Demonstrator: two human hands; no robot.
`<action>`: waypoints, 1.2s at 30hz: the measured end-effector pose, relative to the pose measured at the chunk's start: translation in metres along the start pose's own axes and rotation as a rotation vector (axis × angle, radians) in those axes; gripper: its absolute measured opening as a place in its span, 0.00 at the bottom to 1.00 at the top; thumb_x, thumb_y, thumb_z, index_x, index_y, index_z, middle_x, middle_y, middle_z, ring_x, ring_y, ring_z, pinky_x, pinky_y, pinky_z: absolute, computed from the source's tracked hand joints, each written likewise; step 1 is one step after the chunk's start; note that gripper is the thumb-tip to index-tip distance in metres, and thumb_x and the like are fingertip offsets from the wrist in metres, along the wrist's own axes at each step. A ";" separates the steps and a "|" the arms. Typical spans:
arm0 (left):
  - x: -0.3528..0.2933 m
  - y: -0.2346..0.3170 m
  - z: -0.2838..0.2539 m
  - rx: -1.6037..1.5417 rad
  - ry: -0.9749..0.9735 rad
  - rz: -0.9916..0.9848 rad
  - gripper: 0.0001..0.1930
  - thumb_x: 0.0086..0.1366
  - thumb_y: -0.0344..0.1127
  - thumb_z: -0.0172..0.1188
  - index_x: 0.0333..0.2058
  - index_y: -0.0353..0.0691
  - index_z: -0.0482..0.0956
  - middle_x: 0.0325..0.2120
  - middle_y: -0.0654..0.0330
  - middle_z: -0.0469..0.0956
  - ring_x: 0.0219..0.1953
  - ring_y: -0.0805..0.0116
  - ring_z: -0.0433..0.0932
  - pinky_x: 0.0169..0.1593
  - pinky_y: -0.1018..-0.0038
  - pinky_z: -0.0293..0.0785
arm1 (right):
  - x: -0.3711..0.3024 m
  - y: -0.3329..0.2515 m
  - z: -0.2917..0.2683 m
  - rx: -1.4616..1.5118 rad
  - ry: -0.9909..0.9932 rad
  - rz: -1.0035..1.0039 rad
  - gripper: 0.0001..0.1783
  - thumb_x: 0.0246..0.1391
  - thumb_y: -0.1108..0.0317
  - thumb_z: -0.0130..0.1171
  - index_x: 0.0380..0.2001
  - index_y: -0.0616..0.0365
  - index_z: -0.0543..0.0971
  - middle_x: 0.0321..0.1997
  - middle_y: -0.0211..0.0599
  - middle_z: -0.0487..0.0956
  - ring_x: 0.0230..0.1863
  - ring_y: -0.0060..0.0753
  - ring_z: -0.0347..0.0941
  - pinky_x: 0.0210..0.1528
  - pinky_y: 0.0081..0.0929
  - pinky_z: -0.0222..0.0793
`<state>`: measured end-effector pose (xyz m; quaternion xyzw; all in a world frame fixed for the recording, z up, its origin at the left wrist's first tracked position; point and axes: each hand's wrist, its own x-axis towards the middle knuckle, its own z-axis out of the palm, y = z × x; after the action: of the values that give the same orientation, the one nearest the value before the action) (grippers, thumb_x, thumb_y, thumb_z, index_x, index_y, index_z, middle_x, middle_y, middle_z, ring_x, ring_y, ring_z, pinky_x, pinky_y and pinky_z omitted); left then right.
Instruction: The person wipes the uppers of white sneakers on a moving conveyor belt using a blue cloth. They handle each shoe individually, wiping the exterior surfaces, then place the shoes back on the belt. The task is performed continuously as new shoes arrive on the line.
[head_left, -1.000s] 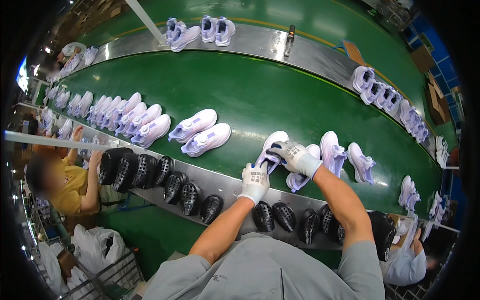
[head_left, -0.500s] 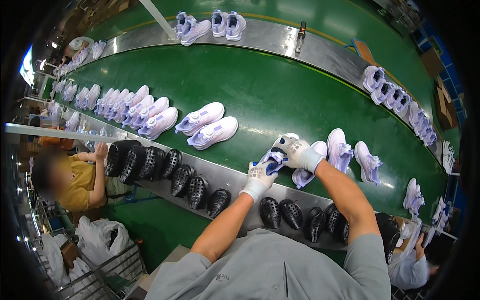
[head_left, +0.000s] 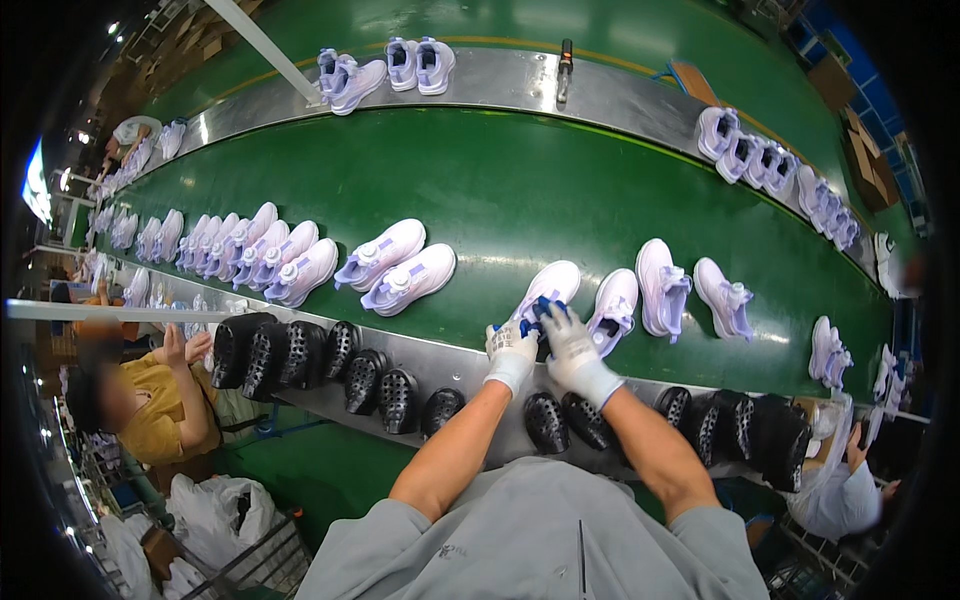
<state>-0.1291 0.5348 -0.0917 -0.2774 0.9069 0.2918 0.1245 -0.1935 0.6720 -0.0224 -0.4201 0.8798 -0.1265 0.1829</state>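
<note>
A pale lilac sneaker [head_left: 550, 286] lies on the green belt in front of me, its toe pointing away. My left hand [head_left: 512, 352], in a white glove with blue fingertips, is closed on the near left side of its heel. My right hand [head_left: 572, 350], gloved alike, has its fingers bent at the shoe's collar from the right. Both hands hide the heel and the opening. Just right of them stands a second sneaker [head_left: 613, 308], apart from my fingers. Beneath my wrists, black perforated shoe lasts [head_left: 546, 422] rest on the metal ledge.
More lilac sneakers [head_left: 408, 278] line the belt [head_left: 480, 170] to the left, another pair [head_left: 664, 290] to the right. Shoes and a black-handled tool [head_left: 565, 72] sit on the far metal ledge [head_left: 500, 75]. A co-worker in a yellow shirt [head_left: 170, 405] is at left, another person [head_left: 840, 490] at right.
My right hand has come from the top of the sneaker down to its collar, nearer me. The shoe's toe is now uncovered. The whole view has shifted slightly.
</note>
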 end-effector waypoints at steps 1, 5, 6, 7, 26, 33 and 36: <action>-0.002 -0.001 0.004 -0.010 0.066 0.023 0.18 0.69 0.47 0.54 0.40 0.42 0.88 0.44 0.50 0.86 0.50 0.50 0.81 0.65 0.55 0.63 | 0.000 0.013 -0.007 0.293 0.060 0.080 0.41 0.48 0.70 0.63 0.68 0.63 0.67 0.72 0.58 0.66 0.73 0.60 0.60 0.76 0.43 0.57; -0.007 0.012 0.001 -0.039 0.086 0.098 0.17 0.69 0.47 0.54 0.38 0.42 0.87 0.43 0.51 0.86 0.49 0.51 0.81 0.63 0.54 0.61 | 0.012 0.015 -0.021 0.261 0.257 0.182 0.29 0.56 0.68 0.65 0.62 0.55 0.77 0.57 0.58 0.75 0.61 0.58 0.71 0.66 0.47 0.67; -0.008 0.022 -0.008 -0.042 0.029 0.119 0.17 0.69 0.47 0.54 0.38 0.42 0.87 0.43 0.52 0.86 0.49 0.51 0.81 0.63 0.54 0.61 | 0.017 0.021 -0.014 0.154 0.203 0.187 0.24 0.58 0.61 0.65 0.57 0.55 0.80 0.54 0.53 0.77 0.56 0.54 0.75 0.59 0.46 0.72; -0.008 0.027 -0.012 -0.014 0.002 0.101 0.17 0.69 0.46 0.54 0.38 0.42 0.87 0.43 0.51 0.86 0.47 0.52 0.81 0.61 0.55 0.62 | 0.023 0.016 -0.021 0.066 0.116 0.274 0.23 0.59 0.57 0.65 0.54 0.55 0.81 0.53 0.51 0.77 0.55 0.52 0.77 0.57 0.45 0.74; 0.005 0.030 -0.039 0.056 -0.136 -0.014 0.26 0.65 0.56 0.58 0.50 0.42 0.86 0.52 0.50 0.83 0.58 0.43 0.74 0.66 0.56 0.67 | 0.013 0.009 -0.039 0.133 0.155 0.371 0.26 0.58 0.54 0.65 0.55 0.57 0.80 0.55 0.51 0.80 0.55 0.52 0.79 0.55 0.44 0.75; -0.001 0.033 -0.041 0.072 -0.117 0.043 0.22 0.67 0.53 0.56 0.43 0.42 0.88 0.46 0.50 0.85 0.51 0.47 0.80 0.67 0.56 0.63 | 0.029 0.000 -0.039 -0.020 -0.163 0.522 0.27 0.66 0.43 0.55 0.48 0.57 0.81 0.47 0.46 0.84 0.49 0.48 0.83 0.48 0.42 0.78; 0.004 0.018 -0.031 0.056 -0.088 0.052 0.22 0.66 0.53 0.56 0.42 0.42 0.88 0.44 0.49 0.86 0.51 0.49 0.80 0.67 0.56 0.63 | 0.015 -0.001 -0.036 -0.017 0.028 0.386 0.27 0.63 0.45 0.59 0.51 0.59 0.80 0.49 0.46 0.83 0.49 0.48 0.83 0.49 0.41 0.79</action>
<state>-0.1448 0.5268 -0.0596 -0.2371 0.9152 0.2814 0.1642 -0.2172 0.6618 0.0065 -0.2434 0.9475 -0.0876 0.1878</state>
